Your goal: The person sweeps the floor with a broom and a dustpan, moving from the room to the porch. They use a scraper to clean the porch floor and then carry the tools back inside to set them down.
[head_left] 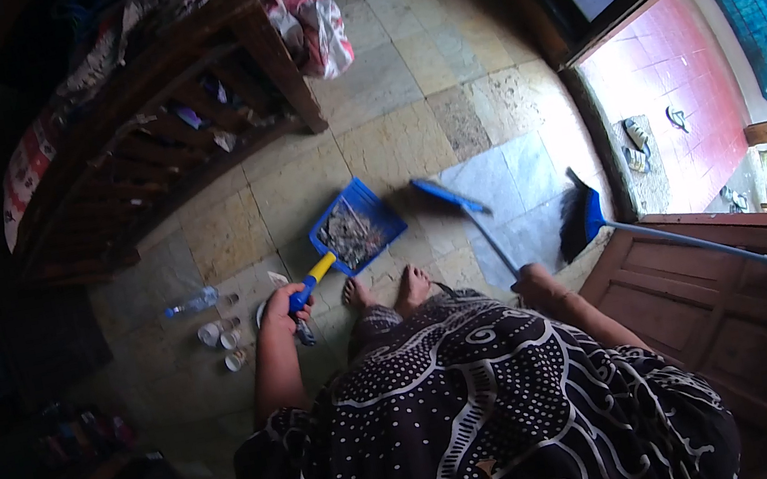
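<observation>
The left grip [288,304] of a person in a dark patterned garment [476,397] was wrapped round the handle [322,268] of a blue dustpan [388,223]; the pan lay ahead of two bare feet [417,285], above or on the tiled floor [291,174], and whether it touched could not be told; grey litter [347,232] filled its middle, and a hold well back on the handle presumably kept the fingers clear of it; the right grip [539,284] was clenched on the stick [494,246] of a broom, whose blurred blue head [447,196] sat apart from the pan, to its right, the long stick likely sparing the person a deep stoop; a second broom [592,213] stood by the doorway, its stick reaching across a brown door [706,287], seemingly parked there within reach; a bottle [194,303] and cups [210,334] were grouped to the left, perhaps set aside; sandals [636,141] rested at the threshold, probably to keep outdoor dirt off the tiles.
</observation>
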`<state>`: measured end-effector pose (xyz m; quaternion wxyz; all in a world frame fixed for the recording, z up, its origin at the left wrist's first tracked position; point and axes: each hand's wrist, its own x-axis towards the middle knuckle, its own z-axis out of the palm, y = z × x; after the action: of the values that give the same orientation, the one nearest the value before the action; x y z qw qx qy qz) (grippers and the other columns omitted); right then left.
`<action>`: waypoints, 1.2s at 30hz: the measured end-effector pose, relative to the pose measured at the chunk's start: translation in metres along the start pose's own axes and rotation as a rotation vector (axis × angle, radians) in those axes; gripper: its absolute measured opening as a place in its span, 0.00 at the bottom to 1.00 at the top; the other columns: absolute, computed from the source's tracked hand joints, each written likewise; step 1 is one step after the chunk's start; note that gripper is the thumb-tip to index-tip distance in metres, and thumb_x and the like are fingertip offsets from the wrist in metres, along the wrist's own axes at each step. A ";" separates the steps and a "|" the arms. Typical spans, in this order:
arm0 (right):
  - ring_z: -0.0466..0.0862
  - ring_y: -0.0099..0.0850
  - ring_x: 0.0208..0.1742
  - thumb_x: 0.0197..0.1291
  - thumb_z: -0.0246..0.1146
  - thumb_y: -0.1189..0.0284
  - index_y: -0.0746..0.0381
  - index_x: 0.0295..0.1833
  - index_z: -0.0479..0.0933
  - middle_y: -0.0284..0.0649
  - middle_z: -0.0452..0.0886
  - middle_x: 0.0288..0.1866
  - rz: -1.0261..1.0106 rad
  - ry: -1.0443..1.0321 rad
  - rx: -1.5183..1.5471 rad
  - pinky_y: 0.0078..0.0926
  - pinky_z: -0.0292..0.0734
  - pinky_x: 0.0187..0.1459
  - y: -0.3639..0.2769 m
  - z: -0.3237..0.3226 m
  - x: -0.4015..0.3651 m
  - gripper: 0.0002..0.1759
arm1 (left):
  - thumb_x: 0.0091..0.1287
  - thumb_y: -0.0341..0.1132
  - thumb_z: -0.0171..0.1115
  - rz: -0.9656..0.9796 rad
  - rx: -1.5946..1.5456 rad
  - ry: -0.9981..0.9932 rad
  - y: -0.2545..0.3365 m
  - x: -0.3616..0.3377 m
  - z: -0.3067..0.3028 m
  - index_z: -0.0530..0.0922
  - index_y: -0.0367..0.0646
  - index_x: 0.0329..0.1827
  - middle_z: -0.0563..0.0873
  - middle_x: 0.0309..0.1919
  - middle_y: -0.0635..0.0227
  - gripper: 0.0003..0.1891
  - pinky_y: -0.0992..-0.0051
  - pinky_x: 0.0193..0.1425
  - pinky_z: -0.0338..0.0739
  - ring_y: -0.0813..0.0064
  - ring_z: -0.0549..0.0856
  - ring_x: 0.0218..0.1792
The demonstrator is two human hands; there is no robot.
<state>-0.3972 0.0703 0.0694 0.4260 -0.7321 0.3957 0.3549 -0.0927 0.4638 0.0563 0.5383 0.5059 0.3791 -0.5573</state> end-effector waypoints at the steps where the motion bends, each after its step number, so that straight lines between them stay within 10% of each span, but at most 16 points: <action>1: 0.73 0.29 0.16 0.48 0.62 0.73 0.67 0.34 0.73 0.38 0.72 0.17 0.014 0.074 0.095 0.28 0.68 0.16 0.000 -0.004 -0.012 0.09 | 0.55 0.38 0.55 -0.040 -0.052 -0.038 -0.003 -0.001 -0.010 0.69 0.41 0.39 0.76 0.25 0.63 0.13 0.84 0.13 0.61 0.79 0.70 0.16; 10: 0.69 0.28 0.10 0.54 0.57 0.71 0.64 0.31 0.71 0.37 0.68 0.15 0.001 0.271 0.489 0.30 0.66 0.10 -0.040 -0.110 0.101 0.07 | 0.55 0.39 0.55 0.060 -0.210 -0.001 -0.062 -0.024 -0.010 0.68 0.40 0.43 0.76 0.25 0.62 0.16 0.84 0.13 0.61 0.78 0.71 0.17; 16: 0.80 0.37 0.29 0.52 0.52 0.74 0.66 0.34 0.77 0.44 0.79 0.27 0.095 0.428 0.057 0.28 0.73 0.24 -0.120 -0.080 0.213 0.09 | 0.55 0.39 0.54 0.082 -0.199 0.057 -0.070 -0.016 -0.009 0.68 0.41 0.45 0.77 0.28 0.58 0.17 0.84 0.13 0.61 0.78 0.71 0.17; 18: 0.79 0.37 0.28 0.48 0.53 0.74 0.64 0.28 0.78 0.42 0.79 0.26 -0.707 0.154 -1.271 0.33 0.72 0.23 -0.060 -0.017 0.310 0.08 | 0.55 0.39 0.53 0.059 -0.220 0.078 -0.066 -0.014 -0.010 0.68 0.40 0.46 0.77 0.28 0.57 0.17 0.84 0.14 0.62 0.78 0.71 0.17; 20: 0.74 0.40 0.21 0.44 0.52 0.75 0.62 0.23 0.75 0.42 0.74 0.18 -0.960 0.634 -1.130 0.39 0.66 0.19 -0.044 0.039 0.201 0.07 | 0.55 0.38 0.53 0.041 -0.253 0.038 -0.060 -0.007 -0.012 0.68 0.40 0.46 0.77 0.28 0.55 0.18 0.84 0.14 0.62 0.78 0.71 0.17; 23: 0.78 0.51 0.32 0.44 0.52 0.77 0.68 0.35 0.71 0.55 0.76 0.27 -0.442 0.025 -0.471 0.44 0.73 0.32 -0.063 0.060 0.074 0.10 | 0.55 0.38 0.53 0.036 -0.312 0.041 -0.061 0.014 -0.015 0.67 0.39 0.45 0.76 0.28 0.52 0.17 0.83 0.14 0.62 0.77 0.70 0.16; 25: 0.77 0.52 0.32 0.42 0.53 0.79 0.66 0.36 0.71 0.56 0.75 0.26 -0.764 0.021 -0.307 0.43 0.72 0.34 -0.076 0.049 -0.006 0.11 | 0.54 0.37 0.53 0.060 -0.332 0.076 -0.060 0.013 -0.008 0.66 0.39 0.44 0.76 0.28 0.51 0.17 0.83 0.14 0.62 0.76 0.70 0.17; 28: 0.77 0.53 0.32 0.42 0.53 0.78 0.65 0.37 0.71 0.56 0.75 0.26 -0.624 -0.012 -0.393 0.44 0.71 0.33 -0.090 0.031 -0.056 0.11 | 0.53 0.37 0.54 0.024 -0.380 0.062 -0.063 0.015 -0.013 0.66 0.40 0.44 0.76 0.27 0.52 0.17 0.83 0.14 0.62 0.75 0.70 0.17; 36: 0.77 0.40 0.25 0.39 0.53 0.79 0.68 0.28 0.72 0.50 0.76 0.22 -0.311 0.286 -0.401 0.34 0.71 0.25 -0.069 0.071 0.141 0.07 | 0.54 0.37 0.54 0.120 -0.335 0.007 -0.086 0.002 -0.046 0.67 0.41 0.41 0.76 0.24 0.56 0.15 0.83 0.14 0.61 0.75 0.70 0.16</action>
<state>-0.2878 0.1179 -0.0551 0.2620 -0.8962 0.2569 0.2494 -0.1702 0.5196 0.0343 0.6458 0.4328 0.4377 -0.4517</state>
